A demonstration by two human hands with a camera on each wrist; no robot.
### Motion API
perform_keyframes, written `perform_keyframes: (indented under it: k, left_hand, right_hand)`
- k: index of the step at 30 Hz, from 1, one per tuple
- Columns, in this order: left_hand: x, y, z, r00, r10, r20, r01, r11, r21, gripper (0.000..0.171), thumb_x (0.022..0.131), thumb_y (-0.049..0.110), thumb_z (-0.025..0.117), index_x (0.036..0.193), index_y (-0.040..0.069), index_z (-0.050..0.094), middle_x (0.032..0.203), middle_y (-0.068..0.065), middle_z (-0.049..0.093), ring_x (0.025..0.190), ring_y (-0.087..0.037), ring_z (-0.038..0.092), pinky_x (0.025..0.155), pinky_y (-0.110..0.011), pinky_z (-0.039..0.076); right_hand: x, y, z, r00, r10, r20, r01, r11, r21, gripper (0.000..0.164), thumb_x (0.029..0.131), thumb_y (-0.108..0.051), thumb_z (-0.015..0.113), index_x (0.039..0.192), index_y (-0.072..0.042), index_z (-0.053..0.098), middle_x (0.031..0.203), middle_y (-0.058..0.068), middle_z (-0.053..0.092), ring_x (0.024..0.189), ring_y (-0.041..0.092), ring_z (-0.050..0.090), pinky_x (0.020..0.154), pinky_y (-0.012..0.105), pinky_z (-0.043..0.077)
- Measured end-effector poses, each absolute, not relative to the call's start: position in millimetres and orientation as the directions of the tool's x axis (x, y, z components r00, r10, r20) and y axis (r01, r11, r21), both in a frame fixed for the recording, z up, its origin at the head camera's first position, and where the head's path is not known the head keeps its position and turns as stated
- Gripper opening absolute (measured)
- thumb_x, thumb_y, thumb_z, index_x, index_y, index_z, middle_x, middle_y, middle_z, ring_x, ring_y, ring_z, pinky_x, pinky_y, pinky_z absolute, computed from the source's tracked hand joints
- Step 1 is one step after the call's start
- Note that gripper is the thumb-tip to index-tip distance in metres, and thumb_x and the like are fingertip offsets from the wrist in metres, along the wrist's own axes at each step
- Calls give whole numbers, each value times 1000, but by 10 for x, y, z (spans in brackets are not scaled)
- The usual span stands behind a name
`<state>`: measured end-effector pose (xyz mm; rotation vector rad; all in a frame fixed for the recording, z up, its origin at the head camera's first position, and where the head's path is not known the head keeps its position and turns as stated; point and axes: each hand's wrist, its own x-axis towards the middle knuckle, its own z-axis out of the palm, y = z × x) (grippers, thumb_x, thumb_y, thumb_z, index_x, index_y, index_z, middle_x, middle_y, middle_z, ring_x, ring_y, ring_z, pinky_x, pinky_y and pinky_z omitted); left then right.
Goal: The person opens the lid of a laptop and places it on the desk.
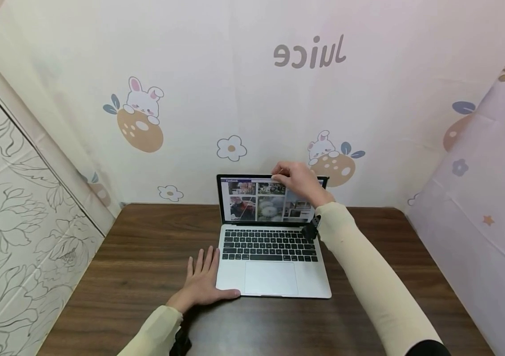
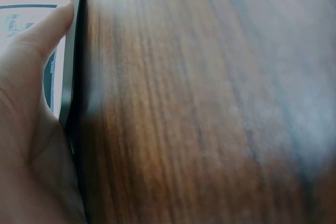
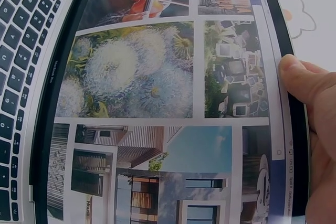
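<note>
A silver laptop (image 1: 232, 277) stands open on the table, its screen (image 1: 254, 200) raised and lit with a grid of pictures. My right hand (image 1: 298, 182) pinches the screen's top edge, thumb on the front bezel and fingers behind it, as the right wrist view also shows. The fingers behind the lid are mostly hidden. My left hand (image 1: 203, 279) lies flat with fingers spread beside the laptop's left edge, its thumb along the front left corner. In the left wrist view the thumb (image 2: 47, 30) touches the laptop's front edge (image 2: 73, 51).
The dark wooden table (image 1: 145, 257) reaches back to a pale printed curtain (image 1: 199, 99). More curtain (image 1: 479, 222) hangs along the right side, and a flower-patterned panel (image 1: 16, 222) stands on the left.
</note>
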<state>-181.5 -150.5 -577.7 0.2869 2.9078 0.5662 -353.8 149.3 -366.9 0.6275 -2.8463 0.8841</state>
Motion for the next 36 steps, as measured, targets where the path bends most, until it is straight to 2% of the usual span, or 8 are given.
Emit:
perform_keyframes:
  k: [10,23,29,36]
  left_hand:
    - [-1810,-1484,-5751,-966,212,-145,142,911,387,144,63,103,51,167,14,6,174,-11,0,160,-39,-5,123,-65,-7]
    - [-1813,-1476,-5723,-967,202,-158,125,910,396,143,63,101,54,167,14,6,174,-11,-1,160,-38,-6,123,-65,-8]
    - [-1810,-1468,-5702,-964,219,-149,141,900,413,144,64,100,56,167,12,6,174,-13,0,160,-39,-7,122,-66,-10]
    - [-1813,-1483,-5740,-967,202,-157,134,923,362,145,62,102,53,167,14,5,175,-11,-1,160,-38,-7,123,-64,-9]
  right_hand:
    - [-3563,1439,-3697,-917,-325,230,-398,750,-528,14,103,-26,65,110,-18,74,115,6,75,102,25,71,86,47,56]
    - [-3620,1438,-3714,-911,-328,252,-413,731,-542,14,103,-25,66,111,-18,75,117,7,75,106,26,70,90,48,56]
    - [-3663,1442,-3731,-913,-312,262,-406,743,-533,14,103,-27,66,109,-19,75,115,5,75,104,25,70,88,47,56]
    - [-3734,1441,-3786,-902,-335,274,-431,739,-518,15,103,-28,64,111,-19,74,115,3,75,104,24,70,88,46,57]
